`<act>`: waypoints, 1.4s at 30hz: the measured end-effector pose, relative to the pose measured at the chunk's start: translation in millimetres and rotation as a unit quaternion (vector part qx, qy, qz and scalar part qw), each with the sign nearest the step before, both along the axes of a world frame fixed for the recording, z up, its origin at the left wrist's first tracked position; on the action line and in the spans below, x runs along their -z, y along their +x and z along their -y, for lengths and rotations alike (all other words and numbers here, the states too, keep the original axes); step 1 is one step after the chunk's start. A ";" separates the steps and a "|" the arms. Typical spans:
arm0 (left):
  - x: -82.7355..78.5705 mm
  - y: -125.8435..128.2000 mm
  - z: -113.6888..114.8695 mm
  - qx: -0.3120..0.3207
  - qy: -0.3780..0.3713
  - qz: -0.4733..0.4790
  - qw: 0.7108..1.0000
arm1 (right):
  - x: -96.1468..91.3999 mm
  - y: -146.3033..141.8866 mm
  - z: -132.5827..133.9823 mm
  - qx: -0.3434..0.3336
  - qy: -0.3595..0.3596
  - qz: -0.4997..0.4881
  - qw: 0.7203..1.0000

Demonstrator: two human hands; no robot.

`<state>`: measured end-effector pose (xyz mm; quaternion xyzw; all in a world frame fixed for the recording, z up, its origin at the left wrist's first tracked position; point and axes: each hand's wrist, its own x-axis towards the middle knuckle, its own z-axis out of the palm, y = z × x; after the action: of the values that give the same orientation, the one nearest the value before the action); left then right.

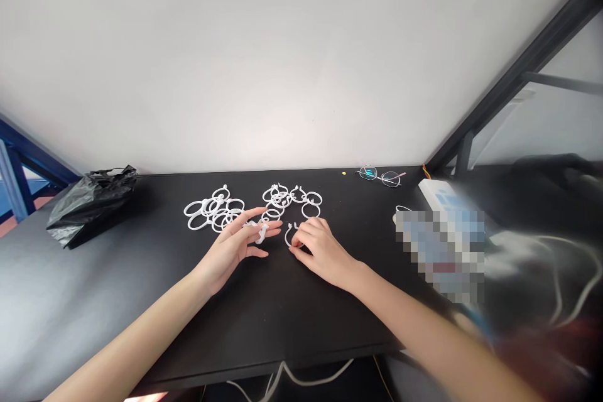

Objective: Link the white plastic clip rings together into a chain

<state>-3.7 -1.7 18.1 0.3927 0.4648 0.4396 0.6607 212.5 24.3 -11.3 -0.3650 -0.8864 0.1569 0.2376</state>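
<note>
Two loose heaps of white plastic curtain rings lie on the black table, one heap (pixel 214 210) at the left and another (pixel 287 201) at the middle. My left hand (pixel 233 245) hovers in front of the left heap, fingers spread. A twisted white ring (pixel 260 232) sits between its fingertips, though the fingers hide part of it. My right hand (pixel 320 251) rests on the table to the right, its fingers curled around an open C-shaped white ring (pixel 287 236). The thumb and fingers cover the ring's lower part.
The black table (pixel 292 326) ends at a white wall. A black plastic bag (pixel 92 207) lies at the left, with wire-framed glasses (pixel 379 176) at the back. A white power strip (pixel 436 196) stands right, partly behind a pixelated patch. Cables hang below the front edge.
</note>
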 end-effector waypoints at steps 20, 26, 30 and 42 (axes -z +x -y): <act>-3.2 3.0 3.1 0.048 -0.021 0.060 0.997 | -3.4 3.5 -0.3 0.029 0.023 -0.223 0.974; -2.9 3.8 4.8 0.054 0.000 0.048 0.997 | 0.8 9.6 -9.3 0.121 0.005 -0.063 0.991; 1.3 4.7 4.7 0.056 0.009 0.044 0.997 | -0.2 8.0 -8.2 0.147 -0.007 -0.012 0.989; -5.6 7.1 6.0 0.062 -0.012 0.035 0.997 | 1.8 7.5 -11.0 0.119 -0.025 -0.037 0.992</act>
<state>3.4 -7.7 23.7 0.3971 0.4210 0.4057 0.7074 220.0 35.2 -13.0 -0.4674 -0.8234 0.1630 0.2776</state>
